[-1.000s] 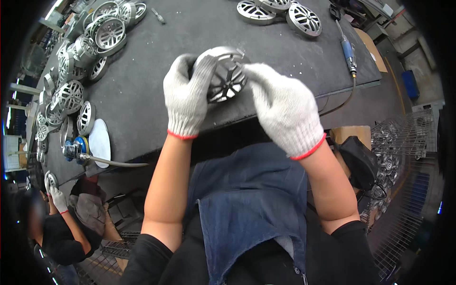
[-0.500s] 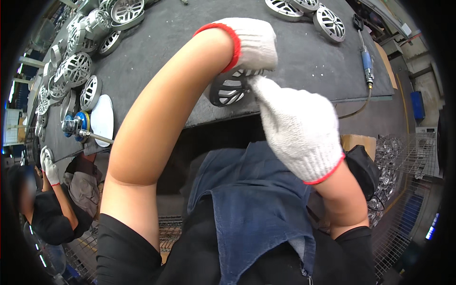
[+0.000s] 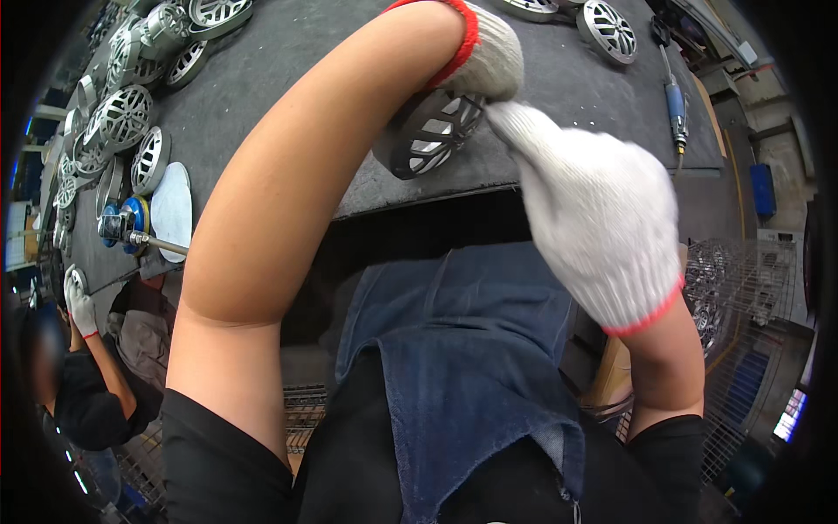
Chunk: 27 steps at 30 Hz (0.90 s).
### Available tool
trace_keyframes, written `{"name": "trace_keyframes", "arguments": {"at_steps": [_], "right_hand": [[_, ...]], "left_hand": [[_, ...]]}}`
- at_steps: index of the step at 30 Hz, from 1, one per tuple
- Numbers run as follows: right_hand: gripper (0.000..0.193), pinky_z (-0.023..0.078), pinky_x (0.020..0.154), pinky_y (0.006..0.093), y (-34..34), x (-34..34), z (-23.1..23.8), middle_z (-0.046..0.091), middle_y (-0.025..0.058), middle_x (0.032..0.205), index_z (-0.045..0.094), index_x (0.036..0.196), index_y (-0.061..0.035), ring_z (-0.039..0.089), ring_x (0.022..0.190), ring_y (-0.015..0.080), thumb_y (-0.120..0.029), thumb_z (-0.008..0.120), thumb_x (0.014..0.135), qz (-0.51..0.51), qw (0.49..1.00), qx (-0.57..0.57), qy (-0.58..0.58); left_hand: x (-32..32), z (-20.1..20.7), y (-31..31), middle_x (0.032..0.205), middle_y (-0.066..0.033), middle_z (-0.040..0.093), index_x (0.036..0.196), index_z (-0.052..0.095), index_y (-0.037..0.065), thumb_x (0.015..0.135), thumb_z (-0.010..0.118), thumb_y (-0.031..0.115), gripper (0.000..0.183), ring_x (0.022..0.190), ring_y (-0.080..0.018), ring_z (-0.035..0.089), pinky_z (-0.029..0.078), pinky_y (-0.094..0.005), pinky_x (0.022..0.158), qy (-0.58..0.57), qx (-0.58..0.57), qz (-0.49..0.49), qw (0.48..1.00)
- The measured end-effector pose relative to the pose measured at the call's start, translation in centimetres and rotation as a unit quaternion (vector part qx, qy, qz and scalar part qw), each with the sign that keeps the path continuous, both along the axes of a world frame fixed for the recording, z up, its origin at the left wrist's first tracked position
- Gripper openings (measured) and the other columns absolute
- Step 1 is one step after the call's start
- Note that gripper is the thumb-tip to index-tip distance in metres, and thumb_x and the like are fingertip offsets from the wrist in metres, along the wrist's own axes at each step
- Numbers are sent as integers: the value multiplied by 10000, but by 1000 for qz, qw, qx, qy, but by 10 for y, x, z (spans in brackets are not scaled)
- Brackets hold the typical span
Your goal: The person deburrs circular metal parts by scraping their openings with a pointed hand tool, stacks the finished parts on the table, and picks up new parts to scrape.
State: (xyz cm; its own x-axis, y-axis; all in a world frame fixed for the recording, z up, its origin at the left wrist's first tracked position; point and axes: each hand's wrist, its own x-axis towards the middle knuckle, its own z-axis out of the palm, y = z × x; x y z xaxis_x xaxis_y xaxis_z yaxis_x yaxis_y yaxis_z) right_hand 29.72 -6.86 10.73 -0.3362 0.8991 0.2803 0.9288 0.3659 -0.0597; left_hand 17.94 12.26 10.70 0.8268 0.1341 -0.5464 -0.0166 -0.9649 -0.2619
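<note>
A dark-rimmed, spoked metal wheel-shaped part (image 3: 436, 131) stands tilted near the front edge of the grey table, its silver spokes facing me. My left hand (image 3: 491, 59), in a white knit glove with a red cuff, reaches round its far side and grips the upper rim; the fingers are largely hidden. My right hand (image 3: 602, 196), gloved the same way, is closed, with thumb and fingertips pressed together at the part's right edge. Whatever those fingertips hold, if anything, is too small to make out.
Several similar silver parts (image 3: 127, 116) are heaped at the left, others (image 3: 606, 33) at the far right. A blue-and-metal power tool (image 3: 131, 224) lies beside a white oval pad (image 3: 171, 210). A blue air tool (image 3: 676, 112) rests at right. A co-worker (image 3: 100, 375) sits at lower left.
My right hand has moved right and slightly up, keeping its fingertips together near the part's edge. The part's face is tilted differently, still in my left hand. The whole view has shifted slightly.
</note>
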Motion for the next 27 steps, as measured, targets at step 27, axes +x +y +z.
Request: {"name": "trace_keyframes", "arguments": {"at_steps": [27], "right_hand": [[306,606,703,472,-6,8,-3,755,143,809,766,1341,-135,765,742,353,-127,676,1048,5,1000,22,-4]], "left_hand": [[-14,-28,14,940,-206,833,941,862,25,895,770,106,131,910,-384,831,669,-469,801,-208,73,83,972]]}}
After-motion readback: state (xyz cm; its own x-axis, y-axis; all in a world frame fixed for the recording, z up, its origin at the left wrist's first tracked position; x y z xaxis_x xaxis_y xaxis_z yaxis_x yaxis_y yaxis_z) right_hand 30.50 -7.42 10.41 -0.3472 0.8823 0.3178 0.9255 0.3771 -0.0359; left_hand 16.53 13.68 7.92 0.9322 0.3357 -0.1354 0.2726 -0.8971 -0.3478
